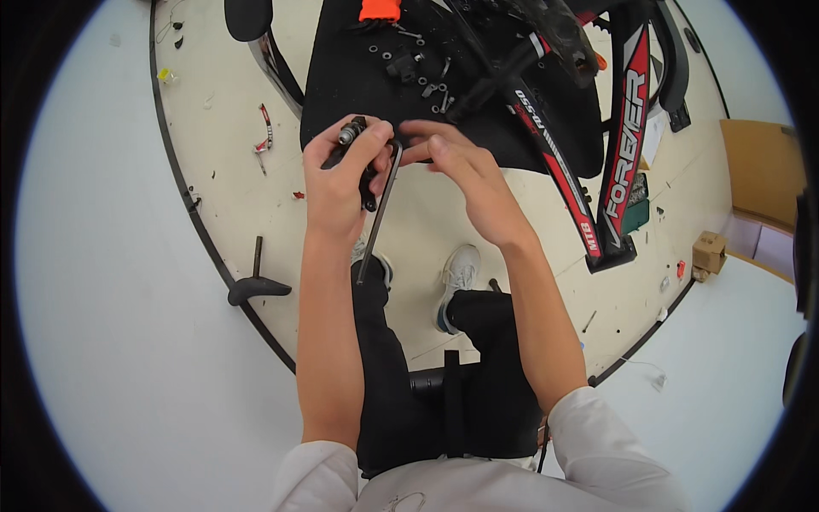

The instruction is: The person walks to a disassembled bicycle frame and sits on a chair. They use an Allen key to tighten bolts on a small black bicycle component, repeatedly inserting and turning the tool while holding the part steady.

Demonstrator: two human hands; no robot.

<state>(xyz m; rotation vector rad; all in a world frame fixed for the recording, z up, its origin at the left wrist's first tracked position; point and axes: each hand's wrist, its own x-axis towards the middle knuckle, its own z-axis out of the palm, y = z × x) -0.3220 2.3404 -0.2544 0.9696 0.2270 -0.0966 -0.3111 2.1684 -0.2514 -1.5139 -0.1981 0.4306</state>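
Observation:
My left hand [341,175] is closed around a small black bicycle part [368,189] with a silver ribbed end [348,133] poking out between thumb and fingers. A long L-shaped hex key [380,209] has its bent end at this part, and its long arm slants down toward my lap. Whether its tip sits in a socket is hidden by my fingers. Just right of the bend, my right hand [465,175] has its fingers stretched out and apart. Its fingertips are close to the hex key; I cannot tell whether they touch it.
A black chair seat [341,77] in front of me bears loose nuts and bolts [433,90], an orange item [380,10] and a red-and-black bicycle frame [627,128]. A bicycle saddle [258,290] lies on the floor at left. A cardboard box [709,253] stands at right.

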